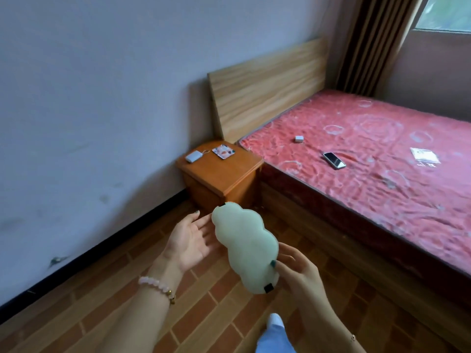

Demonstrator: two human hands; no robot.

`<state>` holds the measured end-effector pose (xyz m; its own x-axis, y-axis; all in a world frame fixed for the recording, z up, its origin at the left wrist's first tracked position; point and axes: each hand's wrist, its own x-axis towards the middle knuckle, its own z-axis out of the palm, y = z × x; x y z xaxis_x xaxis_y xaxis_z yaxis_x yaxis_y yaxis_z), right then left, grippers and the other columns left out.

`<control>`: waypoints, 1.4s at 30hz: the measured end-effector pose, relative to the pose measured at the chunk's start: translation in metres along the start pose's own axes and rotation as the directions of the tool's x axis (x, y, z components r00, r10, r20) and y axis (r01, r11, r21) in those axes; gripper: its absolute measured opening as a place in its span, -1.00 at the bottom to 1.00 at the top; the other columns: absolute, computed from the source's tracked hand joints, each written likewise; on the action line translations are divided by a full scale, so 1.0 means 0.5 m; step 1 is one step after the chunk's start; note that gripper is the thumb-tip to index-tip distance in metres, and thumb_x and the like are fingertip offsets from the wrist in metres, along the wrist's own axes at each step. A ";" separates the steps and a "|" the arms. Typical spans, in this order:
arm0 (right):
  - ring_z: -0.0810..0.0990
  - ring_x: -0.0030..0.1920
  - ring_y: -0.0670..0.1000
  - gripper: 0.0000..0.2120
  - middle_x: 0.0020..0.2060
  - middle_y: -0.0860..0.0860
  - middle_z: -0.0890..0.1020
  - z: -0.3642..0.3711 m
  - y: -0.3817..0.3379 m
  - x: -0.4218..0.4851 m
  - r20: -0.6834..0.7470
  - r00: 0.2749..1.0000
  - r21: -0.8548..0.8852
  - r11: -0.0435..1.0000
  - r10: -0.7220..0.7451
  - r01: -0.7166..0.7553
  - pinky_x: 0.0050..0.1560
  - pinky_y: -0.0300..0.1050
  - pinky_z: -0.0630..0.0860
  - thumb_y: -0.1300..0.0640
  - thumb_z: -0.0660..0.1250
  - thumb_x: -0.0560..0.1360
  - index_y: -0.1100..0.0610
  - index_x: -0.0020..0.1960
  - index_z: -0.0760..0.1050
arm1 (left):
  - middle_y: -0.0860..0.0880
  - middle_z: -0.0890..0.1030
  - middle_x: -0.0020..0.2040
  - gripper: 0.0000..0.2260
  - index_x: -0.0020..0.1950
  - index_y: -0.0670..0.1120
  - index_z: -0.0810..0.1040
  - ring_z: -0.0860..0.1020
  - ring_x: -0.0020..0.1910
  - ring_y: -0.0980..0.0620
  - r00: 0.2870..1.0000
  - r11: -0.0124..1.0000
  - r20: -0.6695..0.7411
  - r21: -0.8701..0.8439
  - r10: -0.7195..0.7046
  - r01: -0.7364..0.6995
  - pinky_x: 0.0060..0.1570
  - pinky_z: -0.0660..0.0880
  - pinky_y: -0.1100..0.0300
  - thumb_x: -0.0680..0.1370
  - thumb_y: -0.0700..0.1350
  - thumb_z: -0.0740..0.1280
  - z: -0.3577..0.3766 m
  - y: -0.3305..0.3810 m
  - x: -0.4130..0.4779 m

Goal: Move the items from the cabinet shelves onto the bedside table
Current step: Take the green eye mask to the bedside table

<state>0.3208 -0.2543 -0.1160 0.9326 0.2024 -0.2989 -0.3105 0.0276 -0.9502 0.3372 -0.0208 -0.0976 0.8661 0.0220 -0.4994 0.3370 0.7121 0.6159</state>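
Eye mask (pixel 246 247), pale green, cloud-shaped, soft.

A: Location and hold?

B: In the air above the floor, short of the worktop (pixel 224 171). Right hand (pixel 298 270) pinches its lower end. Left hand (pixel 190 238) lies open beside the upper end; contact uncertain.

A: Worktop contents?

B: Power bank (pixel 193 156) and small patterned tray (pixel 223 151), both toward the back.

A: Risks?

B: Probably a slip, since a floppy item is pinched at one end only. Set down carelessly, it could nudge the power bank, or overhang the edge and slide off.
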 end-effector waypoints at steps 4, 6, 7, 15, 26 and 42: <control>0.65 -0.06 -0.08 -0.72 -0.12 -0.09 0.69 -0.022 -0.069 0.161 0.067 0.997 -0.052 0.998 0.024 -0.020 -0.08 -0.10 0.61 0.29 0.33 0.47 0.03 0.12 0.55 | -0.14 0.66 -0.01 -0.63 0.29 -0.19 0.46 0.66 -0.14 -0.08 0.998 0.999 -0.054 -0.042 0.026 -0.028 -0.29 0.58 0.07 0.60 -0.02 0.11 0.050 0.059 0.117; 0.64 -0.07 -0.12 -0.72 -0.13 -0.11 0.69 -0.031 -0.100 0.236 0.087 0.996 -0.094 0.996 0.011 -0.003 -0.12 -0.18 0.59 0.28 0.33 0.46 0.01 0.12 0.55 | -0.14 0.65 0.02 -0.62 0.31 -0.18 0.44 0.64 -0.09 -0.08 0.997 0.998 -0.072 -0.050 0.040 -0.044 -0.27 0.58 0.06 0.60 -0.01 0.11 0.070 0.087 0.175; 0.64 -0.07 -0.13 -0.71 -0.13 -0.11 0.69 -0.034 -0.114 0.270 0.096 0.995 -0.107 0.994 0.010 0.000 -0.14 -0.22 0.58 0.28 0.33 0.46 0.01 0.12 0.55 | -0.14 0.64 0.03 -0.62 0.31 -0.18 0.44 0.64 -0.08 -0.08 0.996 0.997 -0.078 -0.057 0.049 -0.053 -0.26 0.58 0.05 0.60 -0.01 0.10 0.079 0.100 0.201; 0.65 -0.09 -0.11 -0.70 -0.09 -0.03 0.69 -0.022 -0.175 0.493 0.146 0.988 -0.139 0.990 0.042 -0.021 -0.24 -0.28 0.55 0.32 0.30 0.46 0.05 0.13 0.55 | -0.12 0.63 0.08 -0.61 0.32 -0.18 0.43 0.60 -0.03 -0.07 0.984 0.994 -0.155 -0.061 0.085 -0.095 -0.08 0.48 0.01 0.59 0.00 0.10 0.103 0.196 0.387; 0.62 -0.01 0.00 -0.71 -0.07 -0.02 0.67 0.090 -0.195 0.871 0.112 0.987 -0.219 0.971 0.118 -0.092 -0.07 -0.08 0.60 0.27 0.33 0.45 -0.01 0.11 0.54 | -0.14 0.51 0.28 -0.59 0.39 -0.15 0.37 0.48 0.23 -0.12 0.982 0.995 -0.186 -0.091 0.019 -0.036 0.09 0.45 -0.04 0.62 0.02 0.08 0.036 0.385 0.722; 0.65 -0.09 0.06 -0.82 -0.09 0.10 0.66 0.253 -0.152 1.344 0.133 0.884 -0.329 0.862 0.447 -0.387 -0.23 -0.10 0.61 0.27 0.32 0.49 0.14 0.07 0.54 | -0.08 0.23 0.49 -0.57 0.48 -0.11 0.23 0.19 0.46 -0.09 0.910 0.996 -0.406 -0.040 -0.089 0.080 0.42 0.12 -0.12 0.63 0.02 0.06 -0.071 0.569 1.106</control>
<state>0.9476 0.0035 -0.2332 0.6615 0.3212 -0.6776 -0.5675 -0.3762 -0.7324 0.8990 0.2189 -0.2199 0.6080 0.2411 -0.7564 0.3902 0.7390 0.5492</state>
